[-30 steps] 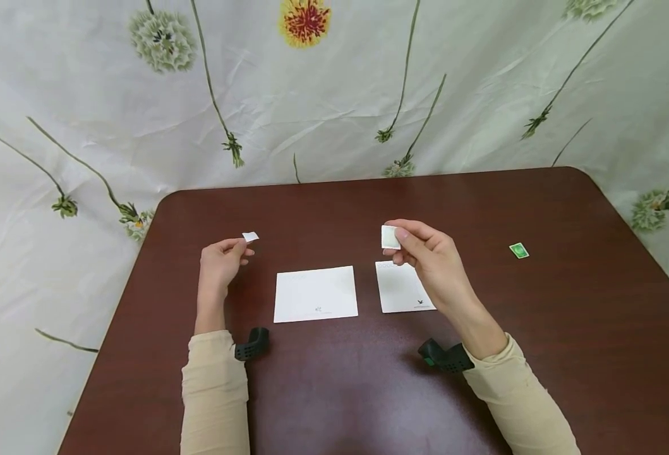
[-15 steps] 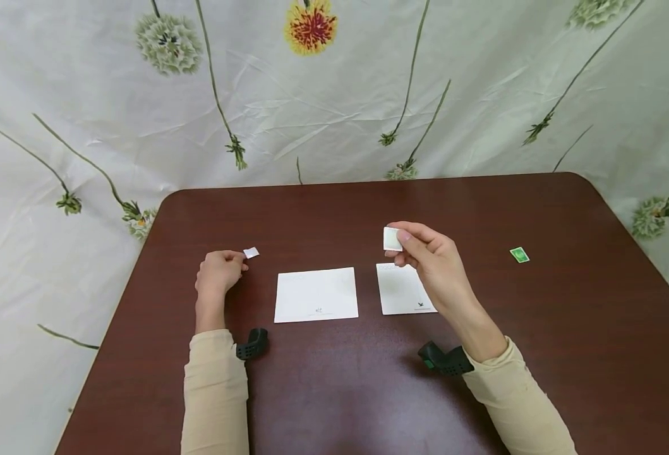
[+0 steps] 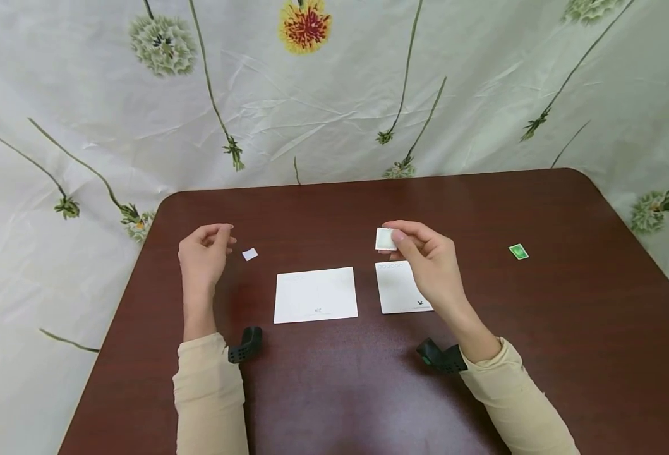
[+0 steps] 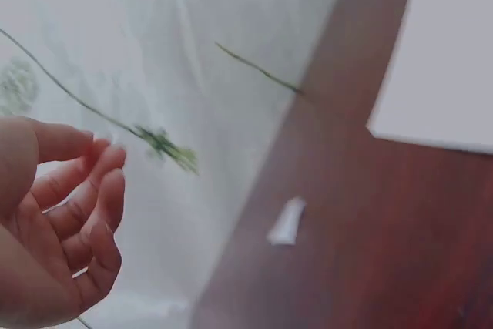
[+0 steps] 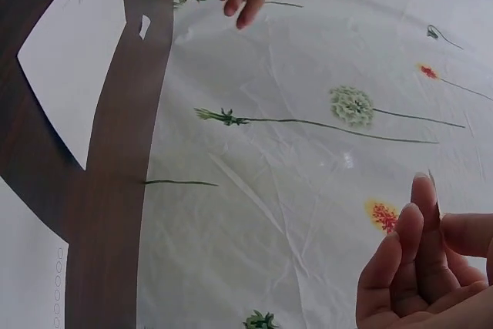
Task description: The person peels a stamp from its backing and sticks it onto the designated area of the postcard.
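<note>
My right hand [image 3: 433, 259] pinches a small square stamp [image 3: 385, 239] between thumb and fingers, its pale side showing, above the right-hand white envelope [image 3: 399, 291]. In the right wrist view the stamp [image 5: 434, 190] appears edge-on at the fingertips. My left hand [image 3: 203, 259] is raised over the table's left side, fingers loosely bent; I see nothing held in it. Just right of it, a small white piece of paper [image 3: 250, 254] lies on the table, also visible as a white scrap [image 4: 288, 223] in the left wrist view.
A wider white envelope [image 3: 315, 295] lies left of the right-hand one, both flat on the dark brown table [image 3: 340, 392]. A green stamp with a white border [image 3: 518, 251] lies farther right. Flower-patterned cloth [image 3: 323, 95] hangs behind the table.
My left hand has lowered the small white piece of paper to the table, let it go and drawn back up and left. The right hand still holds its stamp, barely moved.
</note>
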Tool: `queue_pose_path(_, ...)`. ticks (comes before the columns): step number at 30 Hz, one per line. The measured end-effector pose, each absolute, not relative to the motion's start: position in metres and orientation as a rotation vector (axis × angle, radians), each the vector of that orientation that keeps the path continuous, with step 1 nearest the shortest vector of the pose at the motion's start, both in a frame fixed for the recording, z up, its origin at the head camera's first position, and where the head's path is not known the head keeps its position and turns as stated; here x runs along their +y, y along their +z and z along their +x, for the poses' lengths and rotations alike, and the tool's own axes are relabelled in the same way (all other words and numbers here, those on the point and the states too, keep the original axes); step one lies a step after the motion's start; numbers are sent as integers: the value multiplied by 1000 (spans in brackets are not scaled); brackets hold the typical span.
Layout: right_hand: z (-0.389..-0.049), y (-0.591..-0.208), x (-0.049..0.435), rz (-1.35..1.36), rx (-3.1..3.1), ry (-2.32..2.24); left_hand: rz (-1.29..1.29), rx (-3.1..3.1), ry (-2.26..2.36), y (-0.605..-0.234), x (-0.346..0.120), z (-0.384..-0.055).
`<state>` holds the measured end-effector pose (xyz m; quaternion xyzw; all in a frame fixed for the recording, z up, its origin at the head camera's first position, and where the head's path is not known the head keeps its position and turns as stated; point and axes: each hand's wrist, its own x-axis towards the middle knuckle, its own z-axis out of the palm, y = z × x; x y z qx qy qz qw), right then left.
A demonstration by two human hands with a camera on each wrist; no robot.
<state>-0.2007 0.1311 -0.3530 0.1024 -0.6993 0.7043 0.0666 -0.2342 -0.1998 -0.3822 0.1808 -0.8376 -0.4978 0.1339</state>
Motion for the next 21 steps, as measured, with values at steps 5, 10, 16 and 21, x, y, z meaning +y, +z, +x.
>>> queue_pose_path(5,-200,-355,129,346,-2117,2042,344,-2217,-1747,-364,-181,-229)
queue_pose_path(10,-199,-357,128,388,-2128,2003,114,-2204,-1923,-348,-159,-220)
queue_pose_path(16,-199,-358,128,425,-2134,1978,-214,-2387,-1972,-336,-131,-207)
queue_pose_path(21,-198,-358,127,439,-2127,1994,-411,-2457,-2063,-333,-105,-203)
